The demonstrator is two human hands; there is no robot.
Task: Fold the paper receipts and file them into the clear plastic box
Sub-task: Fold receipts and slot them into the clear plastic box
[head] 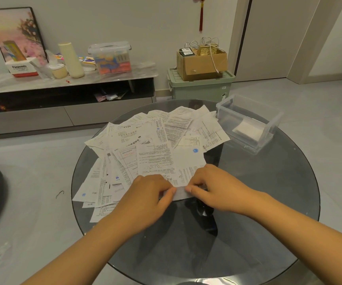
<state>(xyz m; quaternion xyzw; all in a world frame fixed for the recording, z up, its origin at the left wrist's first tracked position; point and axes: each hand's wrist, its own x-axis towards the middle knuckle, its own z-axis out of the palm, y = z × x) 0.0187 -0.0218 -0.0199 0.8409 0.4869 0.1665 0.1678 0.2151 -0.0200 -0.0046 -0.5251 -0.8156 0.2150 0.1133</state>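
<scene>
**Receipt gripped at near edge by both hands**

The receipt (172, 161) lies on the near side of the paper pile (145, 140) on the round glass table (248, 223). The left hand (147, 194) and right hand (213, 186) each pinch its near edge, thumbs almost meeting. The clear plastic box (248, 124) stands at the table's far right, open, holding folded paper (248, 128).

There is just one camera, worn on the person's head. It looks forward and down at the round table (248, 233), which fills the middle and bottom of the frame from close up. Both arms reach in from the bottom edge. The wall and floor sit far off along the top.
</scene>
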